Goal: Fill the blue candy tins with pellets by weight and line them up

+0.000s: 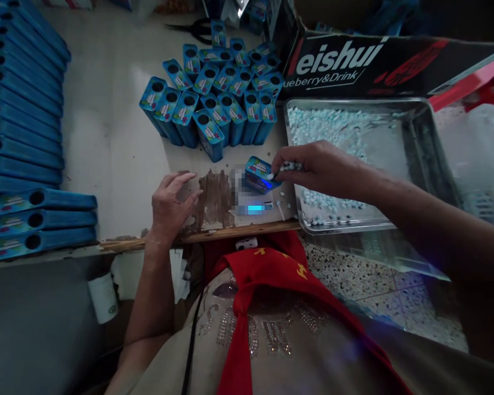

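Note:
My right hand [294,164] is closed around several small pale candies [290,165], some showing between the fingers. Its fingertips are at the right end of a blue plastic box [258,169] with a colourful label. This box is on or just above a small device with a lit blue display [254,208], which looks like a scale; pixelation blurs part of it. To the left, my left hand [175,198] is over the worn front of the table with its fingers apart and nothing in them. Behind both hands stand several similar blue boxes [208,129] with dark round holes on top.
A metal tray [430,159] of loose pale candies [325,129] lies right, its near edge past the table's wooden edge [206,235]. A black printed carton [379,68] stands behind it. Stacked blue boxes [24,109] fill the left side; black scissors [197,30] lie at the back.

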`<state>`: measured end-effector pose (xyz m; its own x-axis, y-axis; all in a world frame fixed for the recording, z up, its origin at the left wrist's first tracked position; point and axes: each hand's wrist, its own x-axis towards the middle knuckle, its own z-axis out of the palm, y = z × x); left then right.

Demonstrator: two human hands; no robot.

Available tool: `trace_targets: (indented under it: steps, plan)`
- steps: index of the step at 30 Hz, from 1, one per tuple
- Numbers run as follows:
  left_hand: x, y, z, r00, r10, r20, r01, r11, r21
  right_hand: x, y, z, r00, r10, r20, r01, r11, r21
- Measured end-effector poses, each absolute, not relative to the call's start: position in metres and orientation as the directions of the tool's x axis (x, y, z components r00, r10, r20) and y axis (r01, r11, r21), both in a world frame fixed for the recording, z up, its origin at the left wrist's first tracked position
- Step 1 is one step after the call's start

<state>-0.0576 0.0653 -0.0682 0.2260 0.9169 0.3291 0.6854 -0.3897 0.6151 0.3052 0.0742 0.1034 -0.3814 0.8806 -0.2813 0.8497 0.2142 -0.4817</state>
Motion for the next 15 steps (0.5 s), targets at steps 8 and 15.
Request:
trace_targets:
  steps: [8, 15]
  plan:
    - [-0.064, 0.073, -0.083, 0.219, 0.867, 0.448, 0.614, -0.479, 0.627, 0.309, 0.076, 0.098, -0.448, 0.868, -0.214, 0.803, 0.285, -0.524]
    - [-0.053, 0.055, -0.087, 0.257, 0.847, 0.466, 0.581, -0.520, 0.626, 0.319, 0.074, 0.093, -0.254, 0.934, -0.251, 0.582, -0.059, -0.811]
